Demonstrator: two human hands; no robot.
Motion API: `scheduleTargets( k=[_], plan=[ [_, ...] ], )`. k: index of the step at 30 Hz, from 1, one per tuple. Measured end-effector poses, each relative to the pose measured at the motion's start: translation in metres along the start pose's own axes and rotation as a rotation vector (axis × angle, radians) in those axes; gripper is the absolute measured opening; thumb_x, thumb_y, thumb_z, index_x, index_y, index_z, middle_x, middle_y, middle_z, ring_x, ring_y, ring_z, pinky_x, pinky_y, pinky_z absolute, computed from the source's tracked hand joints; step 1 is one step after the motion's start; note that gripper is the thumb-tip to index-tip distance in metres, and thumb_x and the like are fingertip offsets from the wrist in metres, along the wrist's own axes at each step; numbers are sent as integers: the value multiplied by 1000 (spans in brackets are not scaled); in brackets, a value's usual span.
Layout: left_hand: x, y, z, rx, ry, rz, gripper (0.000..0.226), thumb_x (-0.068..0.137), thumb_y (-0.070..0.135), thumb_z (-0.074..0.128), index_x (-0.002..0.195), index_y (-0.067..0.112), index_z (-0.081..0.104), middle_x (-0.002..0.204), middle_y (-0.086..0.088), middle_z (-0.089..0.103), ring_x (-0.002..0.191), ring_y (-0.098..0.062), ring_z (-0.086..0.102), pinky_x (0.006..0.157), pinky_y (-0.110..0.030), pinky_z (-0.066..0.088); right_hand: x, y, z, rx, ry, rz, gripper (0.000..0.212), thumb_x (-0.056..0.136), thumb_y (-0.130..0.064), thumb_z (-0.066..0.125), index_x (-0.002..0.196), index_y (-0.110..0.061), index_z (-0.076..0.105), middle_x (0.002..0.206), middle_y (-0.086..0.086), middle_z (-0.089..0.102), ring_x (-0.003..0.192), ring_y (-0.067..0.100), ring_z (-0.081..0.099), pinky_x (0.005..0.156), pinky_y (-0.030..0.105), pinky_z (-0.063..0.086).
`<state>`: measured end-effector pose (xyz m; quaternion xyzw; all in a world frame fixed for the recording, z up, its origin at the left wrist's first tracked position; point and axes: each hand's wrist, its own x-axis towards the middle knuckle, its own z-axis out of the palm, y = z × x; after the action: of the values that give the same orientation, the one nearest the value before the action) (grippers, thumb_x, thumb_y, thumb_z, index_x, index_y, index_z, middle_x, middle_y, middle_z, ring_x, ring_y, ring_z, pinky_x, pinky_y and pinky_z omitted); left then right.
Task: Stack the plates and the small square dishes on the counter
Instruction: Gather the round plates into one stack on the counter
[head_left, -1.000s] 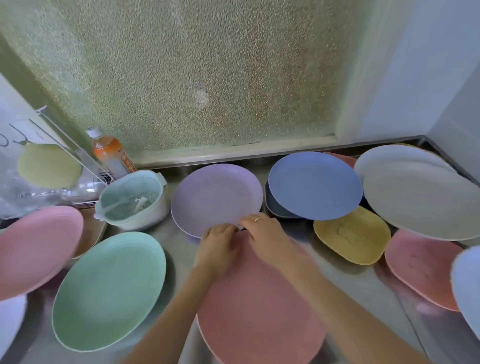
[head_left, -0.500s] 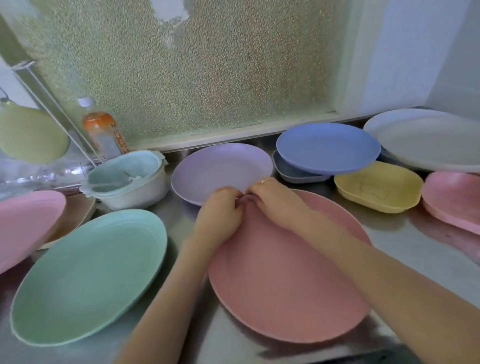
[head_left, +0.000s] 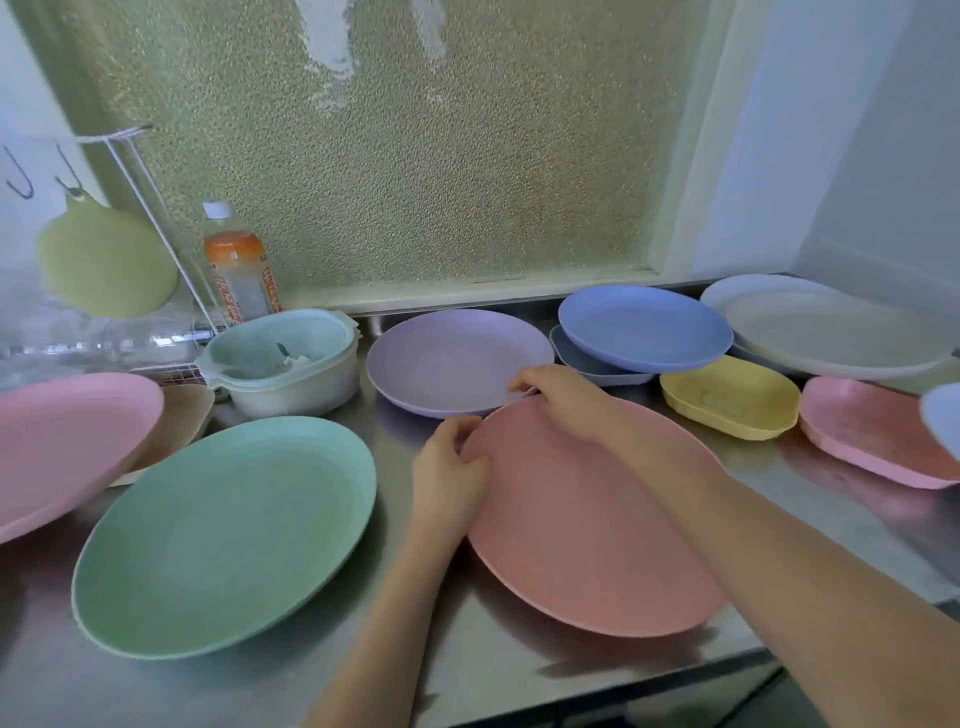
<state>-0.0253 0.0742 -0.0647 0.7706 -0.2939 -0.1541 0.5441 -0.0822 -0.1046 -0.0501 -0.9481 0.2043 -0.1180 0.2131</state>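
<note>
On steel counter (head_left: 519, 670), both hands seemingly grip round matte salmon plate (head_left: 587, 525)

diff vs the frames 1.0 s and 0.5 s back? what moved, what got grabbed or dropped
The hands have parted: the left hand slid back along the near-left rim of the salmon plate and keeps its grip there; the right hand stays at the far rim beside the lilac plate. Nothing was let go. The salmon plate still lies on the counter; the green plate and yellow dish are unmoved.
</note>
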Motion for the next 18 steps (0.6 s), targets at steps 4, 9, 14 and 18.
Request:
scheduleTargets(
  k=[4, 9, 14, 18],
  plan=[
    [12, 0, -9, -18, -73, -84, 31, 74, 1, 56, 90, 23, 71, 83, 6, 69, 76, -9, 61, 68, -22, 47, 1, 0, -6, 42, -58, 93, 31, 89, -13, 41, 102, -22, 68, 116, 2, 62, 106, 21, 54, 98, 36, 40],
    [5, -2, -11, -6, -33, -66, 21, 74, 7, 59, 82, 23, 71, 73, 11, 68, 63, -10, 62, 63, -28, 54, 12, 1, -14, -193, -102, 36, 38, 86, -3, 43, 105, -27, 65, 115, 5, 58, 99, 21, 55, 94, 39, 44],
    [-1, 1, -8, 118, 25, 28, 8, 77, 12, 59, 74, 16, 65, 59, 7, 60, 54, -4, 53, 47, -9, 40, 16, -7, -19, -302, -129, -12, 20, 81, -9, 53, 84, -26, 64, 93, 4, 60, 87, 26, 57, 76, 38, 48],
    [3, -3, -9, 130, 37, 37, 8, 80, 14, 56, 77, 12, 64, 62, 6, 60, 56, -7, 52, 50, -14, 41, 9, -9, -19, -231, 54, -107, 24, 83, -10, 49, 64, -20, 38, 70, -4, 46, 74, 21, 46, 57, 32, 30]
  ],
)
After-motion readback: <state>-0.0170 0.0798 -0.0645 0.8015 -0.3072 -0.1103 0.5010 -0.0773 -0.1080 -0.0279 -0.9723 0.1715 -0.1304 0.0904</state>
